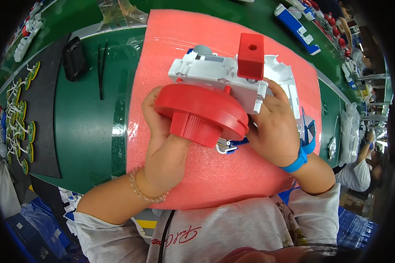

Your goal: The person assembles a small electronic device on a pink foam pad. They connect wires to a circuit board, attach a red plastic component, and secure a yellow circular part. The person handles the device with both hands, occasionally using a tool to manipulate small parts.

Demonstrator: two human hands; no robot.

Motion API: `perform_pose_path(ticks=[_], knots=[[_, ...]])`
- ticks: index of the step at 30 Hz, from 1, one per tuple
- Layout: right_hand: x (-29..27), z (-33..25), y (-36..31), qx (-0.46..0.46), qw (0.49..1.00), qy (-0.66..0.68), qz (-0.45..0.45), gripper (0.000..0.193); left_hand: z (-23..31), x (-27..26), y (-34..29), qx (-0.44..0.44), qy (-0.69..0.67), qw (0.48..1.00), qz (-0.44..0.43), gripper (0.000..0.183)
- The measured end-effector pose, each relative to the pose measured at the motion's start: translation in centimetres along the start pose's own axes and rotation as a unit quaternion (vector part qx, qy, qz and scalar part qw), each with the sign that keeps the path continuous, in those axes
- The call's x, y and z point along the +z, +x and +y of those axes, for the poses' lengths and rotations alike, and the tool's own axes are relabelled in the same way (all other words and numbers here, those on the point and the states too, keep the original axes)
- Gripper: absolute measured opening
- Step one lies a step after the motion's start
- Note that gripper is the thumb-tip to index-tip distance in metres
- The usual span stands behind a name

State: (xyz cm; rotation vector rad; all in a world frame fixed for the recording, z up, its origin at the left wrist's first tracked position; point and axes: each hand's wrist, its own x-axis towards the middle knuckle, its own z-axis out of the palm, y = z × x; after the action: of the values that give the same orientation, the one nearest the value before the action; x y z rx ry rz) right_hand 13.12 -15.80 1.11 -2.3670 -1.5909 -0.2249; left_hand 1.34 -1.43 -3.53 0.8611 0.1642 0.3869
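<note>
In front of me I hold up a white plastic assembly (224, 72) with a red rounded housing (202, 107) on its near side. A ribbed red knob (196, 129) juts from the housing toward me, and a red block with a hole (251, 55) stands up at the far right. My left hand (162, 147) is closed round the housing's left and underside, its fingertips partly hidden. My right hand (274, 125) grips the assembly's right end, with fingers bent behind it. Beneath them, a white curved shell (283, 79) lies on the pink foam mat (215, 179).
Left of the mat, black tweezers (102, 70) and a black case (73, 59) lie on the green table (85, 127). A black strip (41, 118) carries several small green-yellow parts with white wires. Blue-and-white parts (297, 30) sit beyond the mat; a clear plastic bag (349, 131) lies right.
</note>
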Motion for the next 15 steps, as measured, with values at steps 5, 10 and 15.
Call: perform_pose_path(ticks=[5, 10, 15], knots=[[-0.13, 0.1, -0.11, 0.007, 1.0, 0.011, -0.006, 0.013, 0.32, -0.18, 0.48, 0.01, 0.021, 0.999, -0.031, 0.053], [-0.13, -0.02, -0.01, 0.021, 1.0, 0.023, -0.004, 0.014, 0.37, 0.31, 0.35, 0.02, -0.017, 0.999, -0.023, 0.052], [0.02, -0.07, 0.05, 0.021, 1.0, 0.014, -0.005, 0.017, 0.16, 0.26, 0.28, 0.026, -0.003, 1.0, -0.004, 0.052]])
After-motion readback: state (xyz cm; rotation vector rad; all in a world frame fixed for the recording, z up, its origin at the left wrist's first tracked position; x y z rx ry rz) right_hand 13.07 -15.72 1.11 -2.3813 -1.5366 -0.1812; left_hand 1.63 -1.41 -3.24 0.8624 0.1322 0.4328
